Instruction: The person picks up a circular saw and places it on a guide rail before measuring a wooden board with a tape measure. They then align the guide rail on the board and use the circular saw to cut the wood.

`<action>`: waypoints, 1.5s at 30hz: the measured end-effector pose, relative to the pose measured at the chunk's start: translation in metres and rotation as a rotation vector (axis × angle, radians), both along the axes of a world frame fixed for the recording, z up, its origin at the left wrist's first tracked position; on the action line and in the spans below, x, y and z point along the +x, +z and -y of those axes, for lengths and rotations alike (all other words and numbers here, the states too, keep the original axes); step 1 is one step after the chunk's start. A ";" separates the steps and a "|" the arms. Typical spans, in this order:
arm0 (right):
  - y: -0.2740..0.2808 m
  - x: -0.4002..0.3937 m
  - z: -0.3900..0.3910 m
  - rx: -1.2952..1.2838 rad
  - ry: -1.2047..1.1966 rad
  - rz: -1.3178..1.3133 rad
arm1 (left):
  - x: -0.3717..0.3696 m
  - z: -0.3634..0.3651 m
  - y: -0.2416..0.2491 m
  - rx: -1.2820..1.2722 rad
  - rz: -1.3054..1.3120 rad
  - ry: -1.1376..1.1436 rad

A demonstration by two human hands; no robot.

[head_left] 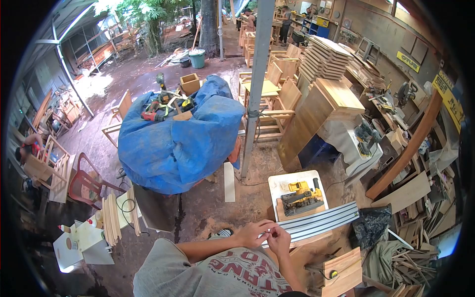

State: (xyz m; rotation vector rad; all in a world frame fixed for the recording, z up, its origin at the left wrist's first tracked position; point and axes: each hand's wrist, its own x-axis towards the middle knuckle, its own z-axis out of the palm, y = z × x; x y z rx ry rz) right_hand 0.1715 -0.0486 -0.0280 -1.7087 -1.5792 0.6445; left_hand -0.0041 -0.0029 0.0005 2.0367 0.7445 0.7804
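Note:
My left hand (252,234) and my right hand (279,240) meet in front of my shirt, their fingertips pinched together. Whatever they hold, if anything, is too small to make out. Just beyond them lies a long silver guide rail (316,223) with dark stripes, on a wooden board. Past the rail, a yellow-and-black power saw (300,199) rests on a wooden piece on top of a small white table (277,184). Neither hand touches the saw.
A blue tarp (173,148) covers a heap with power tools on top. A grey post (256,84) stands ahead. To the right are stacked wooden panels (324,59), a black plastic bag (372,225) and wood scraps. A red chair (89,180) and other people are farther off.

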 end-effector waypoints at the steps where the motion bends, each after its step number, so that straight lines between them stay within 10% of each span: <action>1: 0.000 0.000 0.000 0.002 0.001 -0.005 | 0.000 0.000 0.001 -0.002 0.004 -0.001; 45: -0.030 -0.038 0.050 -0.172 -0.280 -0.060 | 0.010 -0.018 0.003 -0.076 0.002 -0.361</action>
